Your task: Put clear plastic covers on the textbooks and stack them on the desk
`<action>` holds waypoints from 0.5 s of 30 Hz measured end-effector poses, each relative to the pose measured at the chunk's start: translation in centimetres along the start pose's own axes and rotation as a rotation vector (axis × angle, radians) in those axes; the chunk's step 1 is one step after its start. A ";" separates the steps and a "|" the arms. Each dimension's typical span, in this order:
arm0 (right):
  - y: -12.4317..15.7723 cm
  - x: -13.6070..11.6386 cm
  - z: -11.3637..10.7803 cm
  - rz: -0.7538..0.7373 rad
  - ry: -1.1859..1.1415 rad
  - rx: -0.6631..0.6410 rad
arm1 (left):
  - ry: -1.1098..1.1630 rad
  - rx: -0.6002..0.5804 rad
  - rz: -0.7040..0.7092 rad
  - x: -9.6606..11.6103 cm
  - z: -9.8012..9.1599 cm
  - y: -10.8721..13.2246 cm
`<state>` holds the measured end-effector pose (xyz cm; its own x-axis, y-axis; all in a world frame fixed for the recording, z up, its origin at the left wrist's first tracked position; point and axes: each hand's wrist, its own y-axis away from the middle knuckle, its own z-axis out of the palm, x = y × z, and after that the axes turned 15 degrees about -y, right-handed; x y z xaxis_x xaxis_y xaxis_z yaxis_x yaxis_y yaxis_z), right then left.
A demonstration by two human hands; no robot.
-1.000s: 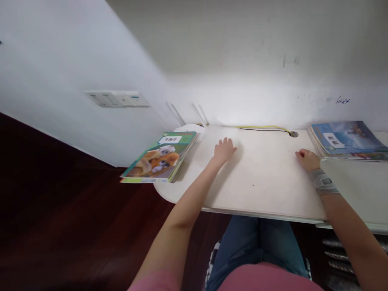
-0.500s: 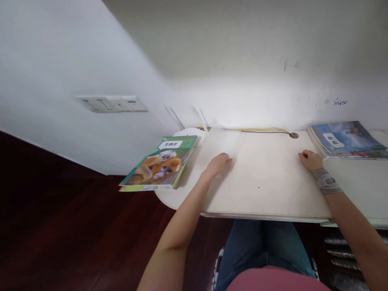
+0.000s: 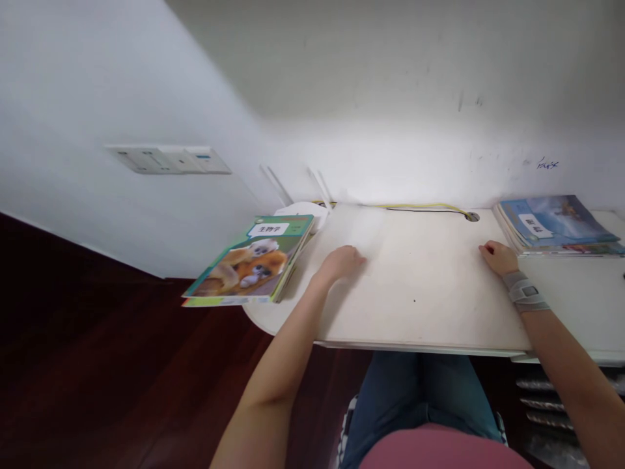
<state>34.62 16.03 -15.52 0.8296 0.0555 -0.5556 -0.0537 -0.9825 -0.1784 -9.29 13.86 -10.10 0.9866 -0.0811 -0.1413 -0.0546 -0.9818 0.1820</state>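
My left hand (image 3: 342, 262) rests on the white desk (image 3: 420, 319) left of its middle, fingers curled together, with nothing seen in it. On the right part of the desk my right hand (image 3: 499, 257) lies closed in a loose fist, a grey band with a small square face round its wrist. A stack of books (image 3: 254, 260) with two monkeys on the green top cover sticks out over the desk's left edge. Beyond my right hand lies a second stack (image 3: 559, 221) with a blue top cover.
White antennas (image 3: 319, 189) rise from a white rounded device (image 3: 303, 210) behind the left books. A yellow and a black cable run along the wall to a round hole (image 3: 472, 217). A socket panel (image 3: 168, 160) is on the left wall.
My left hand has moved a little to the left over the desk. My right hand has hardly moved and stays closed. The view has shifted slightly.
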 end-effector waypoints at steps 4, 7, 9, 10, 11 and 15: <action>-0.5 0.5 -0.4 -0.011 -0.021 -0.005 | -0.010 -0.017 -0.017 0.1 -1.6 0.6; -0.2 -0.2 -0.6 -0.032 -0.043 -0.012 | -0.045 0.020 -0.107 0.3 -3.7 1.4; 1.4 -2.5 -0.1 -0.102 -0.092 -0.013 | -0.055 0.098 -0.188 1.6 -5.2 2.4; 2.8 -4.3 0.5 -0.154 -0.126 -0.015 | -0.030 0.149 -0.202 2.8 -6.0 3.0; 4.6 -6.5 1.2 -0.294 -0.231 0.004 | 0.042 0.225 -0.202 4.2 -6.8 3.8; 12.0 -15.3 4.4 -0.480 -0.511 0.131 | 0.766 0.437 0.101 10.8 -9.0 8.0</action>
<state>18.83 4.20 -12.76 0.4157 0.5849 -0.6965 0.1592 -0.8008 -0.5774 2.33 6.71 -1.41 0.7971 -0.1872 0.5741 -0.0456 -0.9667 -0.2519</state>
